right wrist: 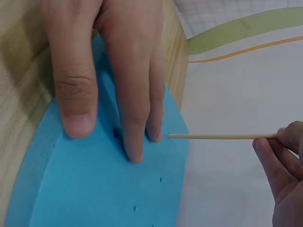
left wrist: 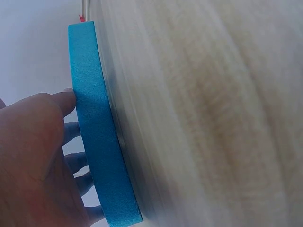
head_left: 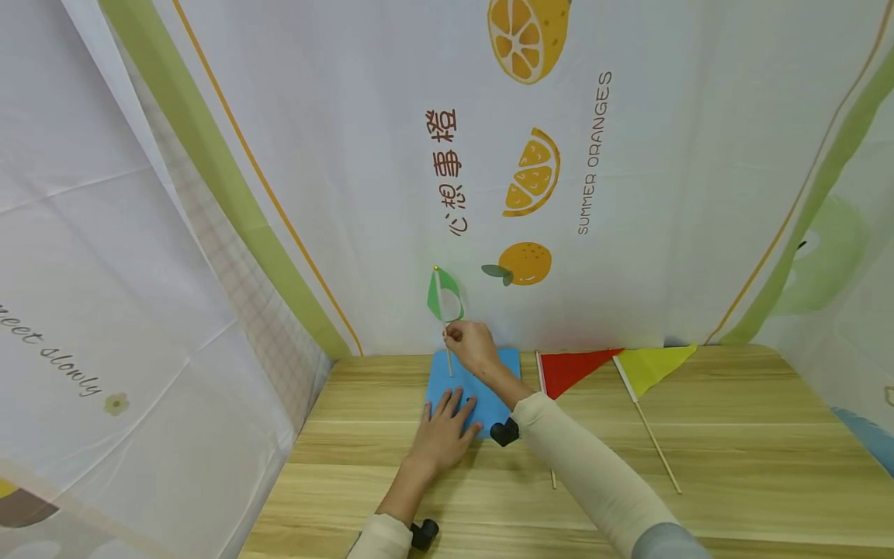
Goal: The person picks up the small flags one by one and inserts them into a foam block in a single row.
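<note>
A thick blue foam board (head_left: 438,374) lies flat on the table near the back curtain. My left hand (head_left: 443,435) rests on it with fingers spread and straight; in the left wrist view the fingertips touch the top face beside the thick blue edge (left wrist: 97,118). My right hand (head_left: 473,348) pinches the stick of a small green flag (head_left: 432,296) between thumb and fingers. That stick (right wrist: 218,136) stands nearly upright, its lower tip right at the board's surface close to the left fingertips. Several small holes show in the board, one of them here (right wrist: 161,179).
A red triangular flag (head_left: 576,369) and a yellow triangular flag (head_left: 651,368) lie on the wooden table (head_left: 740,435) to the right, sticks toward the front. My right forearm crosses over part of the red flag's stick. A white printed curtain (head_left: 377,194) hangs along the back edge.
</note>
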The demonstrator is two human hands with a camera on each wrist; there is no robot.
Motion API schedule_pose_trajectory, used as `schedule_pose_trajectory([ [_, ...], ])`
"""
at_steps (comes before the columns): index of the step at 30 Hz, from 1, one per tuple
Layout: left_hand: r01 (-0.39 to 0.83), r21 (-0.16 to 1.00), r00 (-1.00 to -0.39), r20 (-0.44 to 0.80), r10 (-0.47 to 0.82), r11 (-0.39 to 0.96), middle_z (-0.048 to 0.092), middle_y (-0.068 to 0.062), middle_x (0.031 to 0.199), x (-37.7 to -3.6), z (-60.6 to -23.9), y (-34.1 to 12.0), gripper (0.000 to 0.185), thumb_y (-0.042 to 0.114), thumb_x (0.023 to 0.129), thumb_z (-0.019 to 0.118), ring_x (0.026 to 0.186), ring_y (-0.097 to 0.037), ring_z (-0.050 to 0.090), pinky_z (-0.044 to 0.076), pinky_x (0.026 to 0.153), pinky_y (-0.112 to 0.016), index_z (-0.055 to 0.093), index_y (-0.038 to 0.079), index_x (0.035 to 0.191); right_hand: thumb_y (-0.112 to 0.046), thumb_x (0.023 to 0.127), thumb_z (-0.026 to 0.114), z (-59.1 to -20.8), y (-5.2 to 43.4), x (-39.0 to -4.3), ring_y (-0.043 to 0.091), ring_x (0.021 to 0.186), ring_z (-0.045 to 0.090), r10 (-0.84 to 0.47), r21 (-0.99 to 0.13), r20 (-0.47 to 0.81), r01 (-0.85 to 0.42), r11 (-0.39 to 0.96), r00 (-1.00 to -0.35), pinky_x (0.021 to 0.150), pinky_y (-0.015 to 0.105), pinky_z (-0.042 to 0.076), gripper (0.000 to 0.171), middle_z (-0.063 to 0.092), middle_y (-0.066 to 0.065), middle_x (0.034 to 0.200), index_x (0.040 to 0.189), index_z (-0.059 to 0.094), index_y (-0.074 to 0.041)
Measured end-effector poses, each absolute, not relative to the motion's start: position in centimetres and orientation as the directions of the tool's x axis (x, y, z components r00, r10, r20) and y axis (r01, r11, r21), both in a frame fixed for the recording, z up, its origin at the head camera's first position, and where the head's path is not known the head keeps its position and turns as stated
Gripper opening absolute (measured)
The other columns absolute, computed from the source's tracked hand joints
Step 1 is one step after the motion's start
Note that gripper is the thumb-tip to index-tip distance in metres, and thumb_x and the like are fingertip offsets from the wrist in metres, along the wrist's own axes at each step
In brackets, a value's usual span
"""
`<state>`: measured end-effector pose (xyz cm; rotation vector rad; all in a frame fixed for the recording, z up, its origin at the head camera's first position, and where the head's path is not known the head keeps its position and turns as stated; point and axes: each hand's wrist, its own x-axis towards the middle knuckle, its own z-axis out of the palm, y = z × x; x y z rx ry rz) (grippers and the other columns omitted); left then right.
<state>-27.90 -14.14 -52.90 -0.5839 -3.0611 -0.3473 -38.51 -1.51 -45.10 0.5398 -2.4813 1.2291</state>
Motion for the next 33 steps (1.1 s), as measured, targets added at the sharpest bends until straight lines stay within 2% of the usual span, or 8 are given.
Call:
schedule_pose_trajectory([
  [15,0.37,0.215,-0.929,0.055,0.367,0.904,0.031,-0.014,0.175,-27.84,-52.84,-14.13,0.06,0.049,0.113,0.046,0.163,-0.038,0.028,0.023,0.129,-0.07,0.044,0.02,0.165,-0.013,0.104,0.071,-46.03,-1.87,-38.32,0.027,0.097,0.079,-0.209,-0.673,0.416,-0.454,0.585,-0.885,0.085,0.042,0.065,0.015,0.082,0.011,0.106,0.112,0.081,-0.004],
  [22,0.366,0.218,-0.93,0.049,0.364,0.905,0.031,-0.014,0.175,-27.86,-52.79,-14.09,0.059,0.049,0.113,0.046,0.163,-0.039,0.027,0.022,0.129,-0.071,0.044,0.02,0.165,-0.015,0.104,0.072,-46.14,-1.9,-38.37,0.025,0.096,0.079,-0.201,-0.666,0.413,-0.445,0.599,-0.889,0.084,0.04,0.066,0.014,0.082,0.009,0.105,0.11,0.081,-0.008],
  [33,0.368,0.218,-0.929,0.053,0.366,0.904,0.031,-0.014,0.175,-27.86,-53.06,-14.11,0.06,0.049,0.113,0.048,0.163,-0.039,0.028,0.022,0.129,-0.07,0.044,0.02,0.165,-0.014,0.103,0.073,-45.71,-1.5,-38.04,0.024,0.098,0.079,-0.207,-0.682,0.395,-0.437,0.587,-0.895,0.087,0.04,0.065,0.015,0.082,0.01,0.106,0.113,0.08,-0.006],
])
